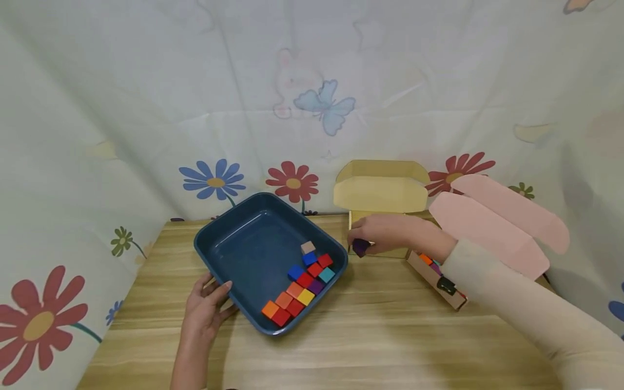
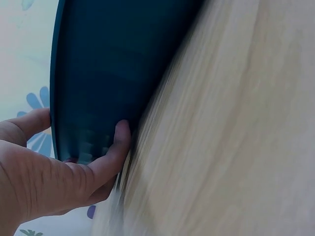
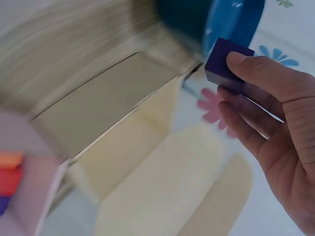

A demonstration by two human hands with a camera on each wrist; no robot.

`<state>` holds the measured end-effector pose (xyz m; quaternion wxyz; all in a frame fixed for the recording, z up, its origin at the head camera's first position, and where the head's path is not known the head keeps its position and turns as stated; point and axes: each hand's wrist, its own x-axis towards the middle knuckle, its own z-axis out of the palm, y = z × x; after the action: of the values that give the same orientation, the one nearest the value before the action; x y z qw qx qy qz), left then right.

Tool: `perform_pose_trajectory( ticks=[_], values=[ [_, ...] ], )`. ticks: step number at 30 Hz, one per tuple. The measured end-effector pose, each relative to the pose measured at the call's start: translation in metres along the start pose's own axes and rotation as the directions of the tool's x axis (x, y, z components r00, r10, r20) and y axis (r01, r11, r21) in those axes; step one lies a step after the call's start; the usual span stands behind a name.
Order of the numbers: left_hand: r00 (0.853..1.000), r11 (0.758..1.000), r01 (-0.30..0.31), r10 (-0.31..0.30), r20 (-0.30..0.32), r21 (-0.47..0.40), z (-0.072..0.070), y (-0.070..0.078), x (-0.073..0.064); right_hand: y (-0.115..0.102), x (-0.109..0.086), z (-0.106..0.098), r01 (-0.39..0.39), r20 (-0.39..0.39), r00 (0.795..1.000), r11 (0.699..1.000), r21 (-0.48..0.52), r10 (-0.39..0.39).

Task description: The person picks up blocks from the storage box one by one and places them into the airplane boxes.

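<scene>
My right hand (image 1: 382, 230) pinches a dark purple cube (image 3: 226, 64) between thumb and fingers, at the front of an open yellow box (image 1: 380, 252). In the right wrist view the box lies below and left of the cube. My left hand (image 1: 207, 303) grips the near left side of a deep blue tray (image 1: 244, 216), its thumb and fingers spread over the rim and outer wall (image 2: 93, 73). Along the tray's right side lie several coloured cubes (image 1: 294, 290), mostly red and orange, with blue, yellow, purple, teal and beige ones.
Right of the yellow box stands a pink box with its lid (image 1: 492, 233) up, partly behind the right forearm. Several coloured cubes (image 3: 10, 174) lie in it. A curtain (image 1: 234, 97) printed with flowers surrounds the wooden table (image 1: 351, 346).
</scene>
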<state>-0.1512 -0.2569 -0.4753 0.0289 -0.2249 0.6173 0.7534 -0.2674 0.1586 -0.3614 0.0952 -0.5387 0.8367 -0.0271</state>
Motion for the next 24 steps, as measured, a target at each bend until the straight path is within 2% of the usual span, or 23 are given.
perform_pose_trajectory(
  ticks=[3,7,12,19,24],
  values=[
    [1.000,1.000,-0.001,0.001,-0.005,-0.007,0.000,0.001,0.001,0.009,-0.020,0.007,0.003,-0.011,1.000,0.999,-0.036,-0.003],
    [1.000,1.000,-0.004,0.004,-0.002,-0.003,0.000,0.001,0.002,0.015,-0.045,0.011,-0.039,0.008,0.999,0.997,-0.062,0.040],
    [1.000,1.000,0.000,0.000,0.013,-0.001,0.000,-0.002,0.002,0.020,-0.076,0.015,-0.084,0.021,0.996,0.996,-0.038,0.085],
    [1.000,1.000,0.005,-0.005,0.006,-0.023,-0.002,-0.002,0.002,0.032,-0.103,0.031,-0.131,0.059,0.990,0.991,-0.013,0.132],
    [1.000,0.999,0.010,-0.010,0.006,-0.039,-0.001,-0.003,0.002,0.033,-0.123,0.036,-0.212,0.115,0.970,0.977,-0.014,0.213]
  ],
)
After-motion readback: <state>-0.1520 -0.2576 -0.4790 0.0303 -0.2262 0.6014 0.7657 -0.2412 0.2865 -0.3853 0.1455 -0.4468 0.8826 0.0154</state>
